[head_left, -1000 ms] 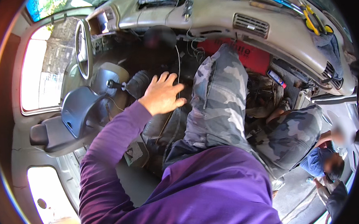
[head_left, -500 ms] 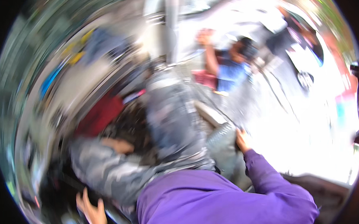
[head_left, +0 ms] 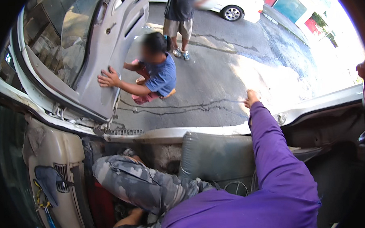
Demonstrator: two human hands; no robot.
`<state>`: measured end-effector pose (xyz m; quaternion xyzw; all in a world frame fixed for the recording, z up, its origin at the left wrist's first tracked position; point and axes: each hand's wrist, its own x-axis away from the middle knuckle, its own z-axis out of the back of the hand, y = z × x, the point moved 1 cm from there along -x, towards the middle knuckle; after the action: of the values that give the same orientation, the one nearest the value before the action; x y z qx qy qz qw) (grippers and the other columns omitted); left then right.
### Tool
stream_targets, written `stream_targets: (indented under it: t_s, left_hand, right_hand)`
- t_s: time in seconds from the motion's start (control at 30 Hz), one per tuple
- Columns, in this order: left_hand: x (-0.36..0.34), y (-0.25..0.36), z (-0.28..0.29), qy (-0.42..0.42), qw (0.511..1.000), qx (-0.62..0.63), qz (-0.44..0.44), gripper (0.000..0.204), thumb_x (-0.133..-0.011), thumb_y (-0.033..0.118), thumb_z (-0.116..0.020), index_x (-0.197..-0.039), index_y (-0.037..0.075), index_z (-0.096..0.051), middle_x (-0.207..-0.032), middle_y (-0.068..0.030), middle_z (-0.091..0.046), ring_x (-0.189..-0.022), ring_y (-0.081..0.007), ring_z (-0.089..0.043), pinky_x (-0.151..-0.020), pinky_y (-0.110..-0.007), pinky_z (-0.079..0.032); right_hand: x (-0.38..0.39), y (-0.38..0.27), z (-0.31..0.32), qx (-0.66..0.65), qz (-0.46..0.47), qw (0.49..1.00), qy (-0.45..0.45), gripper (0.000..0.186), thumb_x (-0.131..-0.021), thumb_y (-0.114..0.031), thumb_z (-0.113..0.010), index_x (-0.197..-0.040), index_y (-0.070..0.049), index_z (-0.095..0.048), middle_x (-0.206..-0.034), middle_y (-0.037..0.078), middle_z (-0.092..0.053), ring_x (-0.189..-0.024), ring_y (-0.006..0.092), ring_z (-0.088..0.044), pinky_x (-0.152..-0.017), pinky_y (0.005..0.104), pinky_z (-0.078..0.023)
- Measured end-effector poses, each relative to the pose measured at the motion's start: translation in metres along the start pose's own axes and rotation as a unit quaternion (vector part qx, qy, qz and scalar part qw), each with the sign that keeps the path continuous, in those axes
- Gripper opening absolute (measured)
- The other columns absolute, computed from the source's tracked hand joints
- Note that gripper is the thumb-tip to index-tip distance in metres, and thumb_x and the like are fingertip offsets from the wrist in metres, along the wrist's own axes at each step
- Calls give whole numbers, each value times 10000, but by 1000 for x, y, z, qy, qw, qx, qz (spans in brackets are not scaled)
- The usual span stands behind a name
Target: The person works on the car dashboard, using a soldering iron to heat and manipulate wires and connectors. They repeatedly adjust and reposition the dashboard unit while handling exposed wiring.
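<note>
My right arm in a purple sleeve stretches out over the white door sill (head_left: 216,131). Past that sill my right hand (head_left: 252,98) hangs in bright light, its fingers loosely parted and nothing visible in them. Below the arm is a grey-green vinyl seat (head_left: 215,155). My left hand is out of view. My legs in grey camouflage trousers (head_left: 132,181) are bent inside the vehicle, with a bare foot (head_left: 132,218) beside them. A crouching person in a blue shirt (head_left: 162,76) rests a hand on the open vehicle door (head_left: 101,72).
A beige dashboard (head_left: 57,148) at left carries a dark cloth (head_left: 47,181) and a yellow-handled tool (head_left: 41,199). Outside, a standing person in shorts (head_left: 180,16) is near a white car (head_left: 230,2) on cracked pavement (head_left: 205,82).
My view has swung toward the doorway and is sharper. My right hand has left the seat edge and reaches outside. My left hand has gone out of view.
</note>
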<state>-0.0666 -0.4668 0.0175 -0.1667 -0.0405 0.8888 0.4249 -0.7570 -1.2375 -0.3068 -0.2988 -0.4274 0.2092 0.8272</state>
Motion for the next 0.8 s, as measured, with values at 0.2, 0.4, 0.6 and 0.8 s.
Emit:
stream_targets:
  t_s: [0.2,0.4,0.6,0.8]
  left_hand:
    - [7,22,-36,-53,993,98,28,279,-963,233,-759,-1157,33,-750,-1257,-252,-661,-1167,-452,-638,-1045,-543,-514]
    - [8,22,-57,-71,987,142,34,279,-960,216,-756,-1153,13,-746,-1273,-262,-650,-1179,-454,-633,-1043,-523,-519]
    - [13,25,-70,-86,983,154,44,280,-959,200,-751,-1149,-6,-742,-1289,-270,-640,-1190,-456,-629,-1043,-503,-523]
    - [27,26,-69,-68,984,150,75,267,-961,200,-744,-1141,3,-745,-1292,-258,-645,-1183,-451,-639,-1027,-490,-534]
  right_hand:
    - [37,-14,-27,-84,-106,967,215,793,-998,-439,-620,-1570,-4,-285,-1136,320,-697,-915,479,-750,-812,621,-556]
    - [115,-38,3,-103,-86,969,208,931,-992,-284,-656,-1626,-6,-32,-1242,378,-595,-891,444,-706,-790,599,-530]
    - [118,-40,6,-72,-65,977,192,862,-993,-265,-620,-1590,5,-60,-1015,282,-634,-733,358,-673,-677,549,-527]
    - [132,-49,-8,-51,-44,980,188,761,-1011,-277,-604,-1535,34,-148,-928,238,-655,-719,339,-686,-648,533,-538]
